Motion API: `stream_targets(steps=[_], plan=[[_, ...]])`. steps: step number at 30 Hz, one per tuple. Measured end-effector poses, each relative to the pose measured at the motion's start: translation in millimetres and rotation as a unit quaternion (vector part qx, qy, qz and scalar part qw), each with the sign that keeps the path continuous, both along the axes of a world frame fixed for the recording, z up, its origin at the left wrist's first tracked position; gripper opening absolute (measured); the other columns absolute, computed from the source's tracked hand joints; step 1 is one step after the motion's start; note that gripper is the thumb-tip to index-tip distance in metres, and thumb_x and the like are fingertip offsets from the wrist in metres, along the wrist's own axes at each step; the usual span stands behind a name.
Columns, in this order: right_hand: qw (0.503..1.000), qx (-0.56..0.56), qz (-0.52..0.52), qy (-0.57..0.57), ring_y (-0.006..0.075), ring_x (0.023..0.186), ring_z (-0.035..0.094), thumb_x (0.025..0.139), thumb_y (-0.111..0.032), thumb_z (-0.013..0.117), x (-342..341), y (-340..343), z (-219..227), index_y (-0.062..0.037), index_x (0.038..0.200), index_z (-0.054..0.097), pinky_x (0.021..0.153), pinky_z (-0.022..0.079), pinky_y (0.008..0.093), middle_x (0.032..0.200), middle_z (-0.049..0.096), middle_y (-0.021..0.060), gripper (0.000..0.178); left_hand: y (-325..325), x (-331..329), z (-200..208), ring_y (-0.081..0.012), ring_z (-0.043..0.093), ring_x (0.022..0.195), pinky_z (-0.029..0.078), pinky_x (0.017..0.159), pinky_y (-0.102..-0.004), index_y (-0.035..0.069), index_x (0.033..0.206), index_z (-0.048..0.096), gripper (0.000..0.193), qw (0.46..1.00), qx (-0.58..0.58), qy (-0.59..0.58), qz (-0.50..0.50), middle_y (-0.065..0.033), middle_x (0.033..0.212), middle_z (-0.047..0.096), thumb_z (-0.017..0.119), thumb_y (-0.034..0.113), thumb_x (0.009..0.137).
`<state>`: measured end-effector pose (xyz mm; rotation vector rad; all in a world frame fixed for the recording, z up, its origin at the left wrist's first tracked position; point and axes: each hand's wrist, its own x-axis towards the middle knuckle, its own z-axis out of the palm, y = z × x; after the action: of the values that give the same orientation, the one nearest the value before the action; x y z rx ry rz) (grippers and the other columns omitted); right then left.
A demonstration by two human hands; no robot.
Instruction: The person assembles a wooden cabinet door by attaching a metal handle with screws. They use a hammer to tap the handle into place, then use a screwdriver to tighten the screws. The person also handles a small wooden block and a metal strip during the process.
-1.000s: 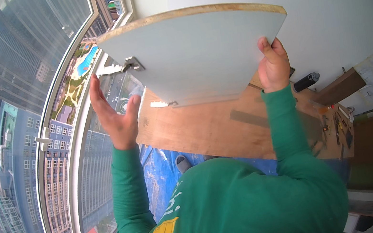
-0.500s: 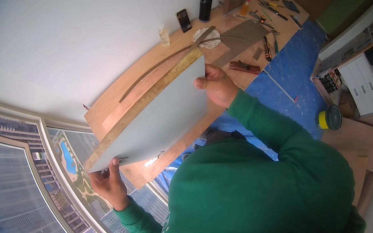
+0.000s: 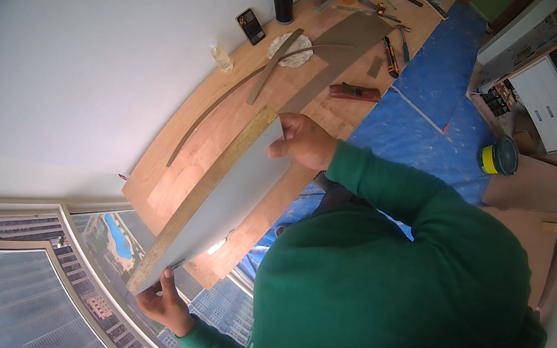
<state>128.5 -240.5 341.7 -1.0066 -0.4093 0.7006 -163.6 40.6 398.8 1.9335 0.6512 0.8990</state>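
Note:
Between my hands is a board (image 3: 224, 196) with a pale grey-white face and a raw, brownish-yellow particleboard edge turned up. My left hand (image 3: 166, 304) grips its near-left corner, thumb on the pale face. At the opposite end my right hand (image 3: 304, 143) clasps the corner, its thumb also on the face. The board is tilted above the wooden worktable (image 3: 159, 192). Past it, a long thin curved strip (image 3: 210, 105) and a shorter brown strip (image 3: 275, 66) lie on the tabletop. A red hand plane (image 3: 355, 93) sits right of my right hand.
Along the wall stand a clear bottle (image 3: 222, 58), a phone (image 3: 250, 27) and a black flask (image 3: 283, 0). Several tools, including a hammer (image 3: 404, 41) and a utility knife (image 3: 391, 58), lie at right. Blue sheeting (image 3: 414, 118) covers the floor; a bucket (image 3: 498, 157) stands there. Windows (image 3: 41, 317) are at left.
The board has come down and nearer to me, both hands still holding it. Its pale face shows narrower, and more of the tabletop and brown strip is visible behind it.

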Motion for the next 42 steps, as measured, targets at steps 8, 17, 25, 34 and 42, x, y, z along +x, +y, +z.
stream_targets(steps=[8, 17, 25, 34, 42], plan=[[0.930, -0.025, 0.109, -0.350, 0.0265, 0.118, 0.057, 0.083, -0.030, 0.088, 47.0, -21.3, 6.5, -0.0028, 0.134, 0.060, 0.103, 0.047, 0.0376, 0.125, 0.059, 0.0122, 0.065, -19.7, 3.1, -5.4, -0.0269, 0.057, 0.125, 0.047, 0.105, -0.0406, -0.002, 0.145, 0.047, 0.065, 0.998, -0.022, -0.001, 0.062, -0.0194, 0.138, 0.059, 0.077, 0.026, 0.094], [0.869, -0.388, 0.263, -0.156, 0.0196, 0.068, 0.064, 0.098, -0.040, 0.070, 149.7, -102.2, -168.0, 0.0002, 0.116, 0.070, 0.068, 0.053, 0.0348, 0.083, 0.067, 0.0111, 0.044, -52.8, 34.9, -7.0, -0.0289, 0.054, 0.131, 0.045, 0.111, -0.0436, -0.003, 0.152, 0.034, 0.110, 0.981, 0.050, 0.049, 0.181, -0.0186, 0.139, 0.059, 0.078, 0.069, 0.081], [0.923, -0.303, 0.106, 0.211, 0.0182, 0.071, 0.062, 0.100, -0.021, 0.064, 247.3, -71.3, -256.6, -0.0019, 0.135, 0.057, 0.063, 0.055, 0.0356, 0.088, 0.066, 0.0082, 0.040, -40.8, 26.4, -27.7, -0.0301, 0.055, 0.131, 0.041, 0.113, -0.0469, -0.001, 0.142, 0.040, 0.092, 0.956, 0.165, 0.102, 0.221, -0.0194, 0.134, 0.062, 0.059, 0.074, 0.092], [0.896, -0.201, -0.170, 0.357, 0.0325, 0.134, 0.052, 0.105, -0.018, 0.058, 351.1, 41.9, -322.7, -0.0059, 0.151, 0.042, 0.109, 0.048, 0.0505, 0.141, 0.054, 0.0172, 0.050, -22.9, 26.6, -32.1, -0.0275, 0.057, 0.126, 0.045, 0.107, -0.0432, -0.003, 0.135, 0.052, 0.085, 0.953, 0.156, 0.114, 0.234, -0.0170, 0.134, 0.063, 0.047, 0.073, 0.098], [0.835, -0.186, -0.213, 0.472, 0.0324, 0.118, 0.057, 0.104, -0.022, 0.063, 373.1, 57.1, -303.1, -0.0026, 0.135, 0.054, 0.105, 0.053, 0.0509, 0.129, 0.054, 0.0171, 0.038, -25.7, 21.6, -37.4, -0.0258, 0.059, 0.126, 0.047, 0.105, -0.0407, 0.001, 0.140, 0.046, 0.063, 0.968, 0.122, 0.077, 0.206, -0.0173, 0.135, 0.062, 0.060, 0.050, 0.102]])
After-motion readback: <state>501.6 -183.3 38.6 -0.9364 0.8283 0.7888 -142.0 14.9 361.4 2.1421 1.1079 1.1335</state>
